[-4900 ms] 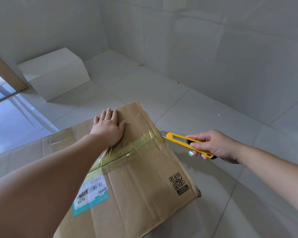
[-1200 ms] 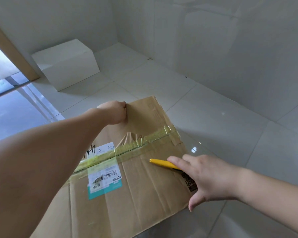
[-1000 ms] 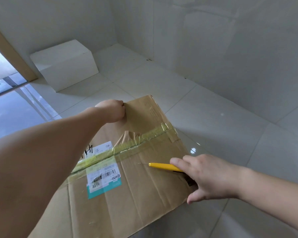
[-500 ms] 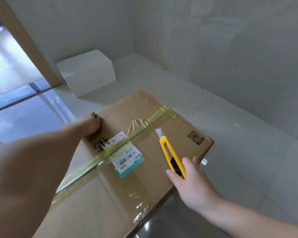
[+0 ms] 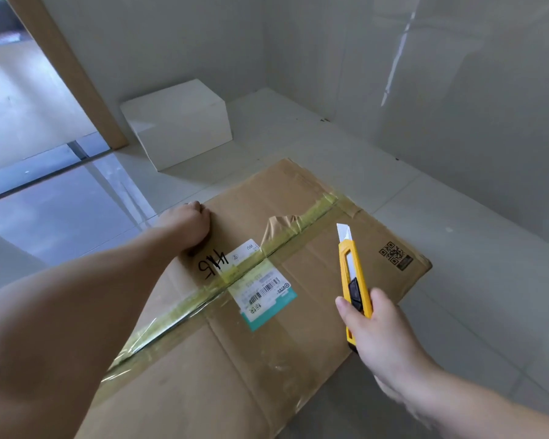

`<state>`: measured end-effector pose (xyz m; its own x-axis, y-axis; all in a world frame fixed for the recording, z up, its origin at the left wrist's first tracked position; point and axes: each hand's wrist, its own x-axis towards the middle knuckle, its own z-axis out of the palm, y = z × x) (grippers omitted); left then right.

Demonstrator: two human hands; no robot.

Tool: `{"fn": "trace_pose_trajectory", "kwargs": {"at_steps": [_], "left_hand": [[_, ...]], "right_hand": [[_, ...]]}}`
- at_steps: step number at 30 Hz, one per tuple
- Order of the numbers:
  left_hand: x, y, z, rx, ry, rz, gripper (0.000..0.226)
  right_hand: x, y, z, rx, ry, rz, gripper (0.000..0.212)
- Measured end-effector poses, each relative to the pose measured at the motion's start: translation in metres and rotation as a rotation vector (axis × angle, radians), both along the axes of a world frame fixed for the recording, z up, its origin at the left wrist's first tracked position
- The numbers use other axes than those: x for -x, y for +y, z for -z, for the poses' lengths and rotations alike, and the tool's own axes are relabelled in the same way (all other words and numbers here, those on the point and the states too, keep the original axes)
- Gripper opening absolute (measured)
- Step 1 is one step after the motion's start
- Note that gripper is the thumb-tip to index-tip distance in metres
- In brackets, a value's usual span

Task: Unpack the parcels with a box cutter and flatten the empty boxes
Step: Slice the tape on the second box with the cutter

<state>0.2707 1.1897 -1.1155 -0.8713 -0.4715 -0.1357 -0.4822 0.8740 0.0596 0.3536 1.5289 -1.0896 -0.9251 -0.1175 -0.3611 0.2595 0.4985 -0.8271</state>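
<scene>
— Cardboard parcel (image 5: 298, 312): where do we have it?

— Flat on the pale tiled floor (image 5: 457, 248), filling the middle of our view. Yellowish packing tape (image 5: 301, 221) runs along the seam between its top flaps, and a white and teal shipping label (image 5: 265, 296) sits across that seam. There is a black handwritten mark beside the label and a QR code (image 5: 394, 255) near the far right corner.

— And our left hand (image 5: 189, 224)?

— It rests on the far left edge of the parcel's top, fingers curled in so they look closed into a loose fist. We cannot tell whether they grip the edge or only press on it.

— The right hand (image 5: 379, 332)?

— Its fingers are wrapped snugly round the handle of the yellow box cutter (image 5: 352, 274), thumb (image 5: 346, 312) laid along the left side near the black slider. The blade is extended and points away from us, over the right flap, beside the tape but apart from it. Whether the tip touches the cardboard we cannot tell.

— Anything else nearby?

— A white box (image 5: 184, 122) stands against the wall beyond the parcel, next to a wooden door frame (image 5: 70, 71).
</scene>
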Motion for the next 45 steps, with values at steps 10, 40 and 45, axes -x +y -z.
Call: {"fn": "trace_pose_trajectory", "kwargs": {"at_steps": [10,40,45], "left_hand": [[0.013,0.026,-0.003,0.017,-0.043,-0.069,0.056],[0.040,0.102,-0.010,-0.031,-0.027,0.076,0.067],[0.031,0.109,-0.004,-0.094,-0.075,0.093,0.066]], "right_hand": [[0.123,0.004,-0.015,0.102,0.044,0.202,0.019],[0.002,0.112,0.008,0.063,-0.043,0.157,0.030],[0.038,0.093,0.022,-0.017,-0.098,0.191,0.033]]}}
